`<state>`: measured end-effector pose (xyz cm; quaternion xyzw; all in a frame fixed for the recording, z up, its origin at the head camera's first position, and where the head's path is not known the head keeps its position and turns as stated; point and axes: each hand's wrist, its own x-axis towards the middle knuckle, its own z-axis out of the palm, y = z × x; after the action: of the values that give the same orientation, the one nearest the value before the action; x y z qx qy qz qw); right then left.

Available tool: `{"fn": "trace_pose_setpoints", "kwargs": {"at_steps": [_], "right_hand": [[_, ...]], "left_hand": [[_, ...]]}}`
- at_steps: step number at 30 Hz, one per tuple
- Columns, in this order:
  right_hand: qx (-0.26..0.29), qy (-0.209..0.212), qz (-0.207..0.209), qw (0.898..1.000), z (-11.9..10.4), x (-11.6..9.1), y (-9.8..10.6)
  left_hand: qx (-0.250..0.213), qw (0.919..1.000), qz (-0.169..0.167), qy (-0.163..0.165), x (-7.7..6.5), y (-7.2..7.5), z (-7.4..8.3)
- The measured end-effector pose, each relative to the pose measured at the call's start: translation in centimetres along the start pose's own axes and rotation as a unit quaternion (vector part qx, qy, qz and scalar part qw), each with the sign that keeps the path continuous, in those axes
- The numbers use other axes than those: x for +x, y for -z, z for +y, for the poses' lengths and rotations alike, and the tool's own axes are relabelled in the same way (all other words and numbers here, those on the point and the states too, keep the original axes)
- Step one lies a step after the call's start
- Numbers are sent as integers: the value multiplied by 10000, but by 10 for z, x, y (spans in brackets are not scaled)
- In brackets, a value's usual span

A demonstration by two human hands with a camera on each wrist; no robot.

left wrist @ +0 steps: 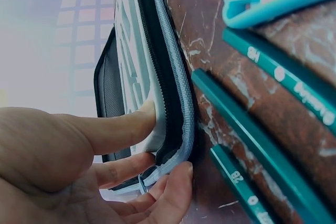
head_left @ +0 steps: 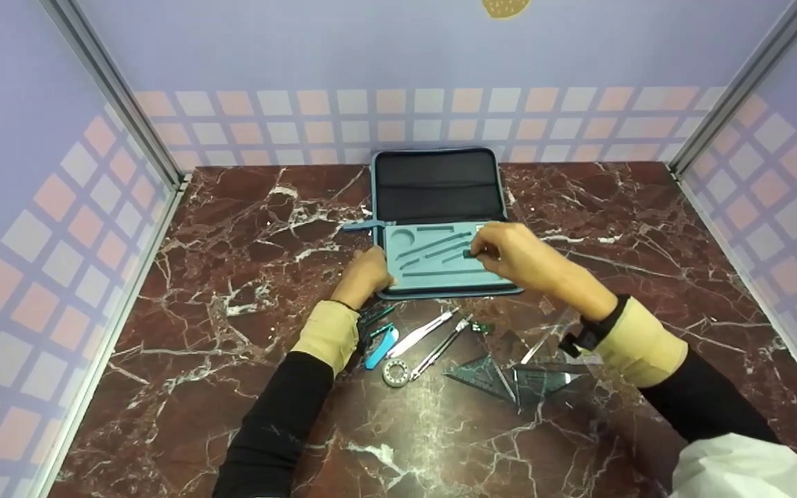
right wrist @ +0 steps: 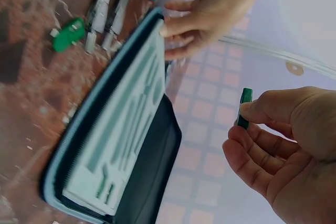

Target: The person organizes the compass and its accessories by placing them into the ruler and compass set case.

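An unzipped case (head_left: pixel 438 185) lies with its black lid raised at the back and a pale blue tray (head_left: pixel 454 282) with shaped slots in front. At its near left corner my left hand (head_left: pixel 364 273) grips the edge, thumb on the tray rim and fingers at the outer side. My right hand (head_left: pixel 519 256) is over the tray's right part. Between thumb and fingers it pinches a small dark green block (right wrist: pixel 244 109), held above the tray. Green pencils (left wrist: pixel 252 129), two marked HB and 2B, lie just beside the case near my left hand.
In front of the case lie two metal compasses (head_left: pixel 426 332), a blue-and-white tool (head_left: pixel 381 349), a grey ring (head_left: pixel 386 373) and a small green piece (right wrist: pixel 68 35). Clear set squares (head_left: pixel 481 379) lie further right. Patterned walls (head_left: pixel 426 55) enclose the marbled table (head_left: pixel 232 387).
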<state>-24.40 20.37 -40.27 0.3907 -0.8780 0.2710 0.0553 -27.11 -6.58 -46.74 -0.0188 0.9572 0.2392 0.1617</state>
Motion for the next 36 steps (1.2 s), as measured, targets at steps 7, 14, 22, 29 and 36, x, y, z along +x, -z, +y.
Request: {"fn": "trace_pose_setpoints", "kwargs": {"at_steps": [7,14,22,29,36], "right_hand": [[-144,-113,33,9998,7,25,7],[-260,-213,94,9994,22,47,8],[-233,-480,-50,9986,40,61,5],[-312,-701,-53,9970,51,74,-1],[-338,-800,-160,9961,61,86,-16]], "left_hand": [[32,10000,-9,10,0,-1,0],[73,10000,21,-10,0,0,2],[128,9999,-65,20,0,0,5],[160,9999,-16,35,0,0,5],[187,9998,46,15,0,-1,2]]}}
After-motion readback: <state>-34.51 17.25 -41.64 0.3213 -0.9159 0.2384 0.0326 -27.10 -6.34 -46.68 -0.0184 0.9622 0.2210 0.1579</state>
